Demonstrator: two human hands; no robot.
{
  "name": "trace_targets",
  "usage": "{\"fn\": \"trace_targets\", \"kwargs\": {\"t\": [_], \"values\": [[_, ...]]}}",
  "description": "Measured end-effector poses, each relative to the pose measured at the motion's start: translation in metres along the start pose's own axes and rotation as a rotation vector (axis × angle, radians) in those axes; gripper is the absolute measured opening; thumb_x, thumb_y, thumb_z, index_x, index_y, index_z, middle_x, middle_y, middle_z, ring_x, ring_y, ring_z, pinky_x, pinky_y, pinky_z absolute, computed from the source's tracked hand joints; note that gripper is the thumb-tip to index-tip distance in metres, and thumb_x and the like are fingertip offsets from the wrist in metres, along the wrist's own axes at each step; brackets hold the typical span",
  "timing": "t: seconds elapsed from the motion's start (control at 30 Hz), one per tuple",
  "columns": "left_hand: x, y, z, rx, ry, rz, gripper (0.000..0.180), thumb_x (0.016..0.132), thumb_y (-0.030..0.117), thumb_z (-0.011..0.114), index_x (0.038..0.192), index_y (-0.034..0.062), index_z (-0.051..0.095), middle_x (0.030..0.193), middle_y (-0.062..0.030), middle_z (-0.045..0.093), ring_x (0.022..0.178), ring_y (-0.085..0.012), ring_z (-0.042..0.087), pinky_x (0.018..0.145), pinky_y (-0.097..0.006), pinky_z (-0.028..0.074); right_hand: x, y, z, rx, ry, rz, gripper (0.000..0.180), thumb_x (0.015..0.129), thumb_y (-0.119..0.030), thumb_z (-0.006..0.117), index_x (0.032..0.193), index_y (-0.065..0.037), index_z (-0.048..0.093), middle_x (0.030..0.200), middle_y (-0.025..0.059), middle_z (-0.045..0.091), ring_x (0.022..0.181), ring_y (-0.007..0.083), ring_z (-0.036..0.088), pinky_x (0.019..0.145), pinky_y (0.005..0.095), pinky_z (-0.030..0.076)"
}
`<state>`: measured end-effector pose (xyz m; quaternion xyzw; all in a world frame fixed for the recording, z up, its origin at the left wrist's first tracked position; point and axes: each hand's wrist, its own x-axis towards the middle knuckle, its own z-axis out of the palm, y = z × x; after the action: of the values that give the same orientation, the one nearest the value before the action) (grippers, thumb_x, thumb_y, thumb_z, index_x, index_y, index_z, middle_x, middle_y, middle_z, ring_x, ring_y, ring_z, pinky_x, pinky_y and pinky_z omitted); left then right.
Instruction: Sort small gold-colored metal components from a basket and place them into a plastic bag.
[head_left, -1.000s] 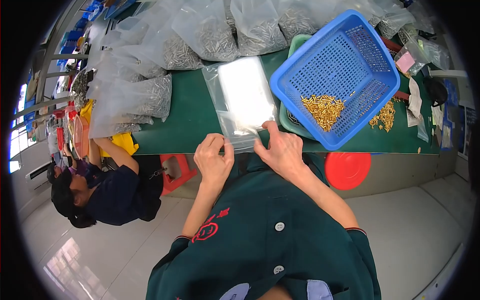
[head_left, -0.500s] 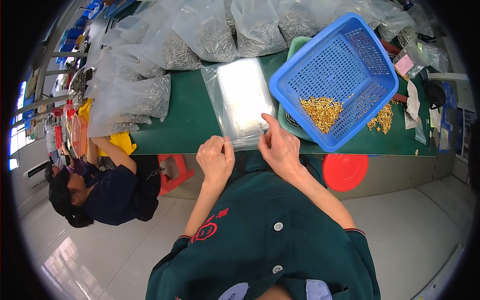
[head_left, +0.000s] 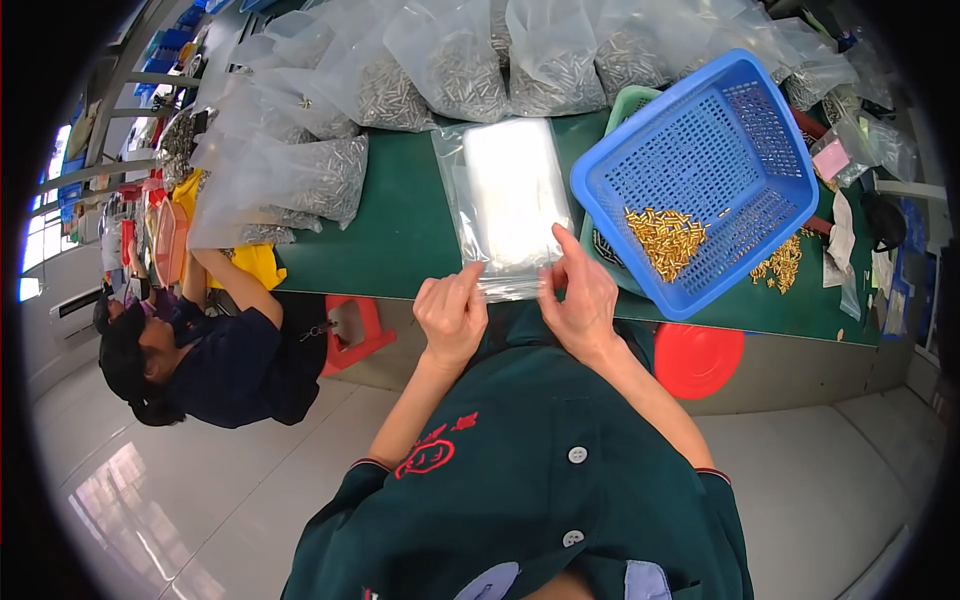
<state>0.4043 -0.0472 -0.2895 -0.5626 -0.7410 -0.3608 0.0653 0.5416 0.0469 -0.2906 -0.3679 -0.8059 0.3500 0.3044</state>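
Observation:
A clear plastic bag (head_left: 510,200) lies flat on the green table, with a bright white patch over its middle and its near end at the table's front edge. My left hand (head_left: 450,318) is closed, fingers curled, pinching the bag's near left corner. On the other side, my right hand (head_left: 582,305) grips the near right corner by the thumb, while its index finger reaches up along the bag's right side. Between the two hands the bag's near strip (head_left: 512,290) is stretched and creased.
A blue perforated basket (head_left: 700,180) with small brass-coloured pieces (head_left: 665,243) stands right, over a green basket (head_left: 630,105). Loose brass pieces (head_left: 780,265) lie beyond it. Bags of silvery metal pieces (head_left: 460,80) line the back and left. A person (head_left: 215,350) sits at left; a red stool (head_left: 697,360) is below.
The whole view has shifted, so the table's things appear farther right. My right index finger is still stretched out along the bag, and both hands stay at its near end.

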Motion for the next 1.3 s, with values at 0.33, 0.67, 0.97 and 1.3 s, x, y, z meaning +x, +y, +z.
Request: {"fn": "trace_targets", "kwargs": {"t": [0.33, 0.67, 0.97, 1.3], "values": [[-0.007, -0.001, 0.012, -0.039, -0.051, -0.129, 0.018, 0.073, -0.007, 0.054, 0.088, 0.0018, 0.061, 0.07, -0.0104, 0.061, 0.054, -0.0225, 0.052, 0.051, -0.03, 0.042, -0.001, 0.015, 0.015, -0.083, -0.014, -0.085, 0.039, 0.073, -0.003, 0.056, 0.112, -0.006, 0.049, 0.048, 0.0072, 0.049, 0.045, 0.0265, 0.051, 0.048, 0.0364, 0.04], [-0.011, -0.047, 0.056, 0.021, -0.071, -0.285, 0.016, 0.077, 0.006, 0.057, 0.093, 0.0045, 0.059, 0.068, -0.0099, 0.059, 0.053, -0.0251, 0.052, 0.054, -0.034, 0.042, 0.023, 0.018, -0.047, -0.086, 0.268, -0.075, 0.012, 0.069, -0.001, 0.06, 0.08, -0.001, 0.057, 0.066, 0.0109, 0.054, 0.061, 0.027, 0.053, 0.056, 0.0351, 0.043], [0.008, -0.017, 0.037, 0.122, -0.504, -0.289, 0.044, 0.064, 0.032, 0.072, 0.096, 0.0046, 0.059, 0.053, -0.0084, 0.051, 0.047, -0.0238, 0.051, 0.047, -0.033, 0.04, 0.012, 0.097, -0.08, -0.556, -0.088, 0.328, 0.037, 0.074, -0.02, 0.061, 0.107, -0.003, 0.053, 0.102, 0.0173, 0.05, 0.094, 0.0348, 0.048, 0.079, 0.0438, 0.042], [0.047, 0.065, 0.094, -1.074, -1.293, -0.814, 0.048, 0.089, 0.039, 0.044, 0.085, -0.0075, 0.056, 0.068, -0.0099, 0.06, 0.057, -0.0104, 0.053, 0.052, -0.021, 0.042, 0.023, 0.098, -0.071, -0.645, -0.202, 0.348, 0.043, 0.074, -0.039, 0.061, 0.108, -0.012, 0.056, 0.097, 0.015, 0.049, 0.09, 0.0344, 0.047, 0.072, 0.0459, 0.043]]}}
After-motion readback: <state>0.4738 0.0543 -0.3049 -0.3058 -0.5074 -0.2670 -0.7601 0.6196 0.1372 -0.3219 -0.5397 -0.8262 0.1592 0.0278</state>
